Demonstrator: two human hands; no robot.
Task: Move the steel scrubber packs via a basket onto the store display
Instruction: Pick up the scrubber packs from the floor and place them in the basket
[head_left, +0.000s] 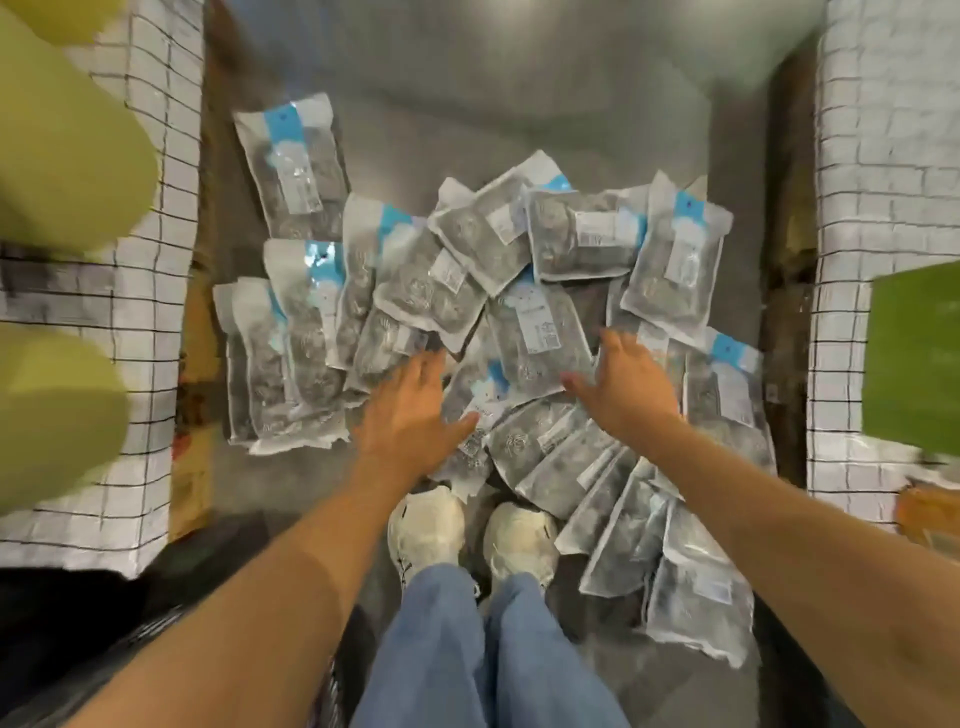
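Note:
Several clear steel scrubber packs (540, 332) with blue-and-white headers lie scattered in a heap on the grey floor (519, 104) in front of my feet. My left hand (410, 410) reaches down over the middle of the heap, fingers spread and straight, holding nothing. My right hand (623, 384) hovers just right of it, also spread, its fingertips over a pack. One pack (293, 166) lies apart at the far left. A dark basket (156, 639) shows at the bottom left, mostly hidden by my left arm.
White sacks with a black grid (156, 156) line the left side, and more of them (883, 156) line the right. Yellow-green bundles (57, 156) sit at the left. A green box (914, 358) is at the right. My white shoes (467, 535) stand at the heap's near edge.

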